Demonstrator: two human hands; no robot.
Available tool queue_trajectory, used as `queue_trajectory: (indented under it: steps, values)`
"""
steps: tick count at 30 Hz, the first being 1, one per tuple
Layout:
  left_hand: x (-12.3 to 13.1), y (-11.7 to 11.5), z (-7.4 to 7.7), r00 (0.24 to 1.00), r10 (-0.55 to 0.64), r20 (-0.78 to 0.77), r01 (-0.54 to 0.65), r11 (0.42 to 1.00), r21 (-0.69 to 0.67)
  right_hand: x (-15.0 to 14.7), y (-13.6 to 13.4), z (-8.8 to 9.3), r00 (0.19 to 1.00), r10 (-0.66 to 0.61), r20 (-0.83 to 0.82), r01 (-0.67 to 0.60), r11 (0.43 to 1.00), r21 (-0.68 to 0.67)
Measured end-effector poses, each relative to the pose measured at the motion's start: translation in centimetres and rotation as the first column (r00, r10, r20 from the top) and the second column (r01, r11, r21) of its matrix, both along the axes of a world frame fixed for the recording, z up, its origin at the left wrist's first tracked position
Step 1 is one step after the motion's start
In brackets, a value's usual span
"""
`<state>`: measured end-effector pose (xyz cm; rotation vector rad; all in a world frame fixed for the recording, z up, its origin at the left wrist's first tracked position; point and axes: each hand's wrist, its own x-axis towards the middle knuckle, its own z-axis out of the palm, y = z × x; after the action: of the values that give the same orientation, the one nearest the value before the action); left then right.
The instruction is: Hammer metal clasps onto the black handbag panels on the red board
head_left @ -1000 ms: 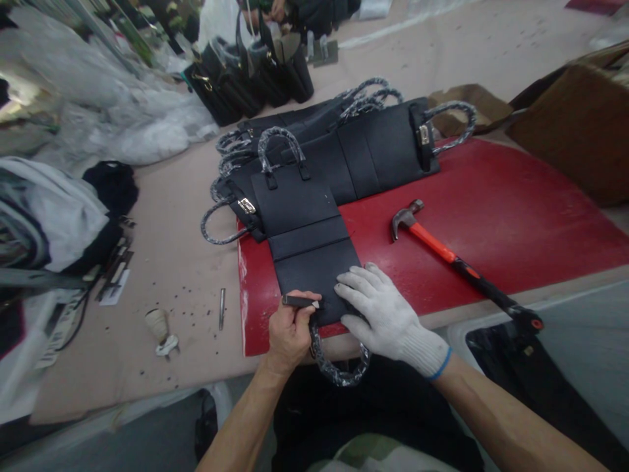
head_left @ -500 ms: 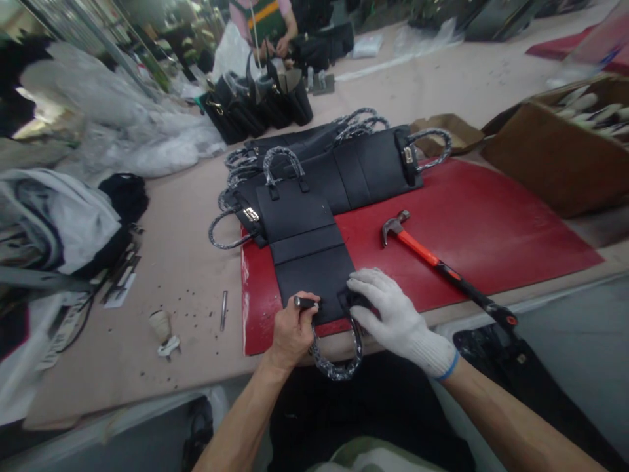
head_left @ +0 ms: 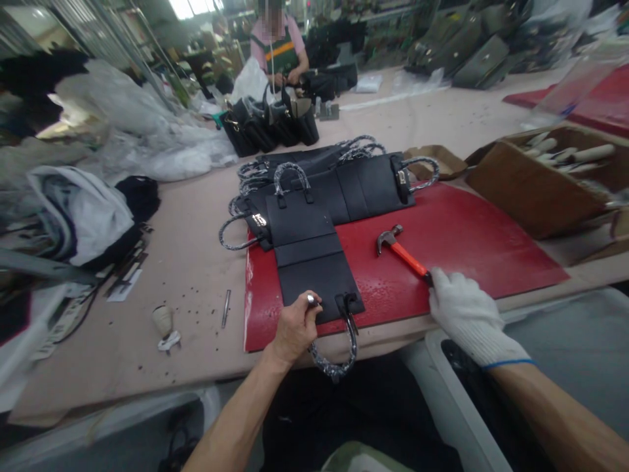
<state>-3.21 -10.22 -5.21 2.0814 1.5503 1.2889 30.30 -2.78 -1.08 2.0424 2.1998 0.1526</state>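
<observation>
Bare fingers of my left hand pinch a short metal punch, held on the near end of a black leather bag panel. A wrapped loop handle hangs from that end over the table edge. My right hand, in a white knit glove, is closed around the dark grip of a claw hammer. The hammer's head lies over the red mat, pointing away to the left. Where the punch's tip meets the leather is hidden by my fingers.
More black panels with wrapped handles lie behind. Left on the table are a metal rod and a pale-handled tool. A cardboard box stands at right. Across the table a person works behind black bags.
My right hand has left the panel's near corner, moved right and closed on the hammer's handle. My left hand stays at the panel with the punch. The view has tipped up slightly.
</observation>
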Motion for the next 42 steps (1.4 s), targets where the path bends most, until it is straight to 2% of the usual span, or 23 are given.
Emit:
queue_trajectory:
  steps: [5,7,8,9,10,12,13,14,15,18,20,23,25,28,31,33,34,36,38,40,42]
  values:
    - [0.4,0.1,0.2,1.0,0.006,0.027,-0.006,1.0,-0.015,-1.3,1.2,0.9,0.941,-0.148,-0.303,0.102,0.981,-0.163]
    - [0.5,0.1,0.0,0.999,0.015,0.043,-0.014,1.0,-0.02,-1.7,1.1,1.9,0.918,-0.143,-0.37,0.085,0.982,-0.167]
    - [0.5,0.2,-0.1,0.999,0.016,0.049,-0.016,1.0,-0.02,-2.1,0.7,2.6,0.877,-0.142,-0.458,0.066,0.982,-0.178]
    - [0.5,0.2,-0.2,0.999,0.016,0.051,-0.015,1.0,-0.018,-2.5,0.1,3.4,0.795,-0.147,-0.588,0.035,0.98,-0.198]
    - [0.6,0.3,-0.3,0.999,0.015,0.051,-0.014,1.0,-0.018,-3.0,-0.7,4.3,0.663,-0.158,-0.732,-0.008,0.976,-0.218]
    - [0.5,0.3,-0.4,0.999,0.014,0.051,-0.013,1.0,-0.02,-4.2,-2.5,6.3,0.315,-0.18,-0.932,-0.123,0.966,-0.228]
    - [0.5,0.3,-0.4,0.998,0.015,0.054,-0.014,1.0,-0.021,-4.8,-3.5,7.3,0.201,-0.175,-0.964,-0.183,0.96,-0.212]
    - [0.5,0.3,-0.4,0.998,0.015,0.06,-0.014,1.0,-0.021,-5.4,-4.3,8.2,0.165,-0.144,-0.976,-0.232,0.956,-0.181]
    - [0.5,0.3,-0.3,0.998,0.012,0.067,-0.011,1.0,-0.021,-6.0,-4.9,8.9,0.186,-0.09,-0.978,-0.272,0.952,-0.139]
    - [0.5,0.3,-0.1,0.997,-0.002,0.08,0.004,1.0,-0.024,-7.3,-6.1,10.5,0.377,0.161,-0.912,-0.35,0.937,0.021]
    - [0.5,0.4,0.1,0.997,-0.011,0.077,0.013,1.0,-0.024,-7.8,-6.3,11.5,0.468,0.31,-0.828,-0.391,0.912,0.121]
    - [0.5,0.4,0.2,0.998,-0.009,0.065,0.01,1.0,-0.006,-8.2,-6.4,13.4,0.5,0.421,-0.757,-0.423,0.881,0.21]
    - [0.5,0.4,0.0,0.998,-0.006,0.059,0.006,1.0,0.0,-8.2,-6.7,14.1,0.497,0.478,-0.724,-0.392,0.868,0.304]
    - [0.5,0.4,-0.4,0.998,-0.005,0.056,0.005,1.0,-0.007,-7.9,-7.1,13.3,0.511,0.554,-0.657,-0.355,0.832,0.426]
    - [0.5,0.4,-0.8,0.998,0.01,0.068,-0.008,1.0,-0.022,-7.6,-7.0,11.6,0.615,0.55,-0.566,-0.446,0.834,0.326]
    - [0.5,0.3,-1.0,0.997,0.013,0.073,-0.01,0.999,-0.037,-7.5,-6.8,11.7,0.664,0.521,-0.537,-0.478,0.847,0.23]
    - [0.4,0.3,-1.1,0.997,0.011,0.071,-0.007,0.999,-0.044,-7.5,-6.7,12.1,0.659,0.503,-0.559,-0.465,0.857,0.222]
    - [0.3,0.3,-1.1,0.998,0.005,0.06,-0.002,0.999,-0.052,-7.6,-6.7,13.0,0.597,0.477,-0.645,-0.401,0.874,0.275]
    - [0.3,0.3,-1.1,0.999,-0.001,0.051,0.003,0.999,-0.049,-7.6,-6.9,13.1,0.548,0.485,-0.682,-0.355,0.873,0.336]
    - [0.3,0.4,-1.1,0.999,-0.008,0.047,0.01,0.999,-0.044,-7.2,-7.1,12.1,0.6,0.512,-0.614,-0.394,0.858,0.33]
    - [0.3,0.4,-1.0,0.999,-0.012,0.044,0.013,0.999,-0.036,-6.4,-7.0,10.5,0.689,0.519,-0.506,-0.467,0.852,0.238]
